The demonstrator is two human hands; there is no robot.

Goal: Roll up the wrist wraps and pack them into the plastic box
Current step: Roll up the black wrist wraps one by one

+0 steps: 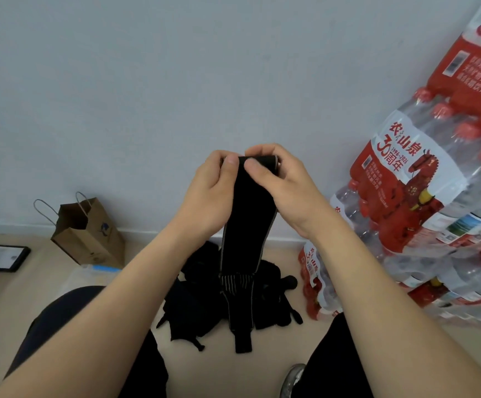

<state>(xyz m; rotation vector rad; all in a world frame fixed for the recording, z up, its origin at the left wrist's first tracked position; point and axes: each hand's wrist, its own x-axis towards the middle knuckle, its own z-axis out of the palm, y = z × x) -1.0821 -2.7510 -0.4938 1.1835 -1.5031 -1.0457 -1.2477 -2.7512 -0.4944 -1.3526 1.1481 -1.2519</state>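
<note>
A long black wrist wrap (249, 225) with pale edge stripes hangs down in front of me. My left hand (212, 191) and my right hand (283, 185) both pinch its top end, which is curled into a small roll between thumbs and fingers. Its lower end dangles above a heap of more black wrist wraps (204, 300) on the floor between my knees. A clear plastic box (84, 278) with a blue label lies on the floor left of the heap, partly hidden by my left arm.
A brown paper bag (89, 234) stands against the wall at the left. Stacked packs of bottled water (423, 196) fill the right side. A black-framed flat object (6, 258) lies at the far left. A shoe (292, 380) shows at the bottom.
</note>
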